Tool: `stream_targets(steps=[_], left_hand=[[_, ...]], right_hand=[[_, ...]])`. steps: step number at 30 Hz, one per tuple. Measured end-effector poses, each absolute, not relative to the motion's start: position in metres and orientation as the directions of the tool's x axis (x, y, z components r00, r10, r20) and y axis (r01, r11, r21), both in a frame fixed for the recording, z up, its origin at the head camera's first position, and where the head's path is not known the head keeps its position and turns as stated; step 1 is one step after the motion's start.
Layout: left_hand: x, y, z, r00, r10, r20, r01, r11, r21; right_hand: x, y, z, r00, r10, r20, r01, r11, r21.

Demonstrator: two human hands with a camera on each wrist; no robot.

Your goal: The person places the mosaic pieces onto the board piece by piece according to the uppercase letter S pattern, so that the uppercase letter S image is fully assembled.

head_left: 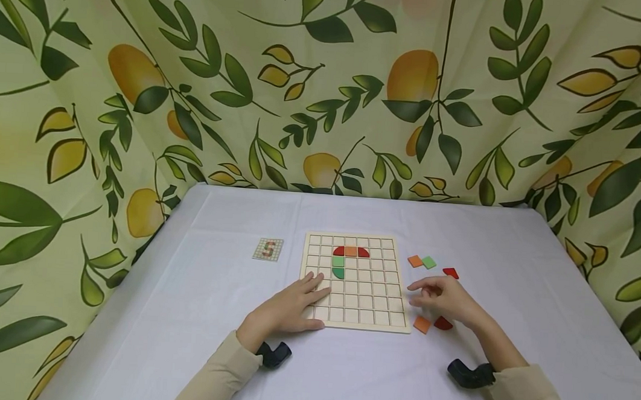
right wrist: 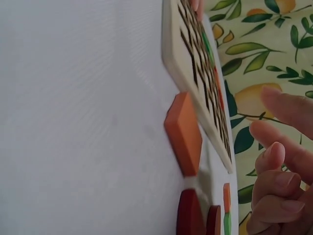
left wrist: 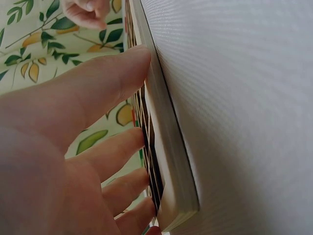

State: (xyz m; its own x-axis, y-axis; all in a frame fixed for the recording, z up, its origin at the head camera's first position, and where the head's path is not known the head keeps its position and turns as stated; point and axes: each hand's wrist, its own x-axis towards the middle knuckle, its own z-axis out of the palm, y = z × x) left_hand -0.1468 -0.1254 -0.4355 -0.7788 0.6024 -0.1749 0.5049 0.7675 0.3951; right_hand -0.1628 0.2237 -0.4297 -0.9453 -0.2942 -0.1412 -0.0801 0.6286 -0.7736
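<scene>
My left hand point(head_left: 293, 304) lies spread over the left edge of a wooden grid board point(head_left: 372, 302), its fingertips on the cells; in the left wrist view the thumb point(left wrist: 132, 61) touches the rim. Near the top of the grid sit a red rounded piece point(head_left: 339, 250), an orange square point(head_left: 351, 251) and another red rounded piece point(head_left: 363, 252). Below the left one are a light green square point(head_left: 338, 261) and a green rounded piece point(head_left: 338, 273). Just right of the board hovers my right hand point(head_left: 446, 297), fingers loosely bent, with nothing visible in its grasp.
Loose around the right hand lie orange squares point(head_left: 421, 324), a green square point(head_left: 428, 262) and red pieces point(head_left: 443, 323). A small card point(head_left: 268, 249) with an S-shaped pattern is left of the board. White cloth point(head_left: 212, 291) covers the table; a leaf-print curtain point(head_left: 325, 115) hangs behind.
</scene>
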Motion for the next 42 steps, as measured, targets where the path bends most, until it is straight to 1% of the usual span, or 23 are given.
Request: stream_targets(steps=[6, 13, 23, 34, 42], left_hand=[[-0.146, -0.126, -0.435, -0.777, 0.607, -0.168, 0.511, 0.763, 0.395], [-0.146, -0.126, -0.435, -0.776, 0.61, -0.16, 0.519, 0.762, 0.388], [-0.146, -0.125, -0.435, -0.78, 0.605, -0.16, 0.511, 0.763, 0.396], [-0.147, -0.125, -0.436, -0.784, 0.597, -0.167, 0.501, 0.769, 0.398], [-0.146, -0.125, -0.435, -0.784, 0.597, -0.169, 0.5, 0.77, 0.397]], right_hand=[[-0.16, 0.232, -0.434, -0.933, -0.332, -0.139, -0.101, 0.613, -0.784], [-0.154, 0.235, -0.436, -0.913, -0.374, -0.166, -0.089, 0.579, -0.81], [-0.15, 0.24, -0.442, -0.905, -0.394, -0.164, -0.132, 0.625, -0.769], [-0.144, 0.242, -0.441, -0.886, -0.436, -0.157, -0.16, 0.607, -0.778], [-0.145, 0.243, -0.444, -0.88, -0.461, -0.117, -0.212, 0.601, -0.771]])
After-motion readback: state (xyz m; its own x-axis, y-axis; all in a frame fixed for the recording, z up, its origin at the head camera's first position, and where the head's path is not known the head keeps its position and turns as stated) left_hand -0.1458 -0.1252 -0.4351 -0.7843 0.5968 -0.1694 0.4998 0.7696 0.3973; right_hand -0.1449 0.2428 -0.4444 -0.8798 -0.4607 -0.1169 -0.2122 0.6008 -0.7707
